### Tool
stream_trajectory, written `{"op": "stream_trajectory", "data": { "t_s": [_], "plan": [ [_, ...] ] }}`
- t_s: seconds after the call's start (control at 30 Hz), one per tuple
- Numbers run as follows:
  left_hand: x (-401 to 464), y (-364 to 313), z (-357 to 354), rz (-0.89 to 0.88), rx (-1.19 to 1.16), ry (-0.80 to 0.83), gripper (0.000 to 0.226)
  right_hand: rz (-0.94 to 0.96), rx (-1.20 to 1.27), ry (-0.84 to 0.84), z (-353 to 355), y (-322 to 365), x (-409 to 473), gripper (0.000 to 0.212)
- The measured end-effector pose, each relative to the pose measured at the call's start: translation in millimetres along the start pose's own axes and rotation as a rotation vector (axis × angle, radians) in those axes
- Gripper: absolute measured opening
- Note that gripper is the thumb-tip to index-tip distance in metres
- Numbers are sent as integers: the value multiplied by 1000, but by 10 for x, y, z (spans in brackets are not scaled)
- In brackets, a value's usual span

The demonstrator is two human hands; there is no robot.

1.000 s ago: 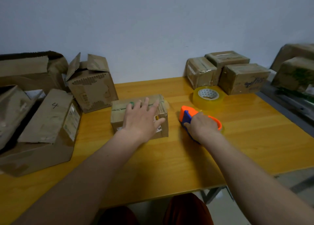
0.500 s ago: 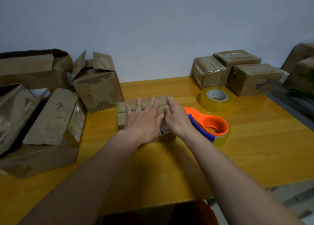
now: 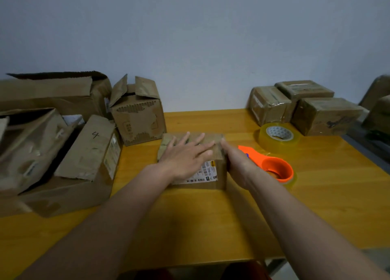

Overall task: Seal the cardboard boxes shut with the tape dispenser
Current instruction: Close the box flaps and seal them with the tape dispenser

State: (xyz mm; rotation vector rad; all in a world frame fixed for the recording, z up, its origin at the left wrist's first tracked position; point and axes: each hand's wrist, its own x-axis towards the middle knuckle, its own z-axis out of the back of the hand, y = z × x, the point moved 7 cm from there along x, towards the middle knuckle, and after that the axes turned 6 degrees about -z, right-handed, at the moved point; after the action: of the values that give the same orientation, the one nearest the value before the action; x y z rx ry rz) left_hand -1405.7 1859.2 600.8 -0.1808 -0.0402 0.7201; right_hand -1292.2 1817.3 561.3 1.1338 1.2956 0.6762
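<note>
- Unsealed boxes (image 3: 52,144) sit piled at nine o'clock, flaps loose, untouched since a second ago.
- The left hand (image 3: 185,156) stays flat, fingers straight, pressing the small box (image 3: 213,172) at table centre.
- The right hand (image 3: 234,163), which held the tape dispenser (image 3: 274,170) a second ago, has let go; its fingers now lie straight against the box's right side.
- The dispenser lies free at three o'clock, just beside the box, so this seal looks laid and is being smoothed.
- Sealed boxes (image 3: 306,106) wait at two o'clock behind a spare tape roll (image 3: 279,135).
</note>
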Motion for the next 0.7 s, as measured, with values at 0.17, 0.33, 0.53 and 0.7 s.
{"op": "stream_trajectory", "data": {
  "t_s": [0.17, 0.33, 0.53, 0.7],
  "plan": [
    [-317, 502, 256, 390, -204, -291, 83, 289, -602, -392, 152, 402, -140, 58],
    [-469, 672, -34, 515, -988, -362, 61, 342, -1186, -319, -183, 390, 3, 56],
    [-483, 679, -235, 555, -1367, -428, 42, 265, -1440, -403, -248, 406, 34, 54],
    [-490, 722, -352, 574, -1504, -217, 44, 177, -1516, -346, -255, 390, -12, 68]
  ]
}}
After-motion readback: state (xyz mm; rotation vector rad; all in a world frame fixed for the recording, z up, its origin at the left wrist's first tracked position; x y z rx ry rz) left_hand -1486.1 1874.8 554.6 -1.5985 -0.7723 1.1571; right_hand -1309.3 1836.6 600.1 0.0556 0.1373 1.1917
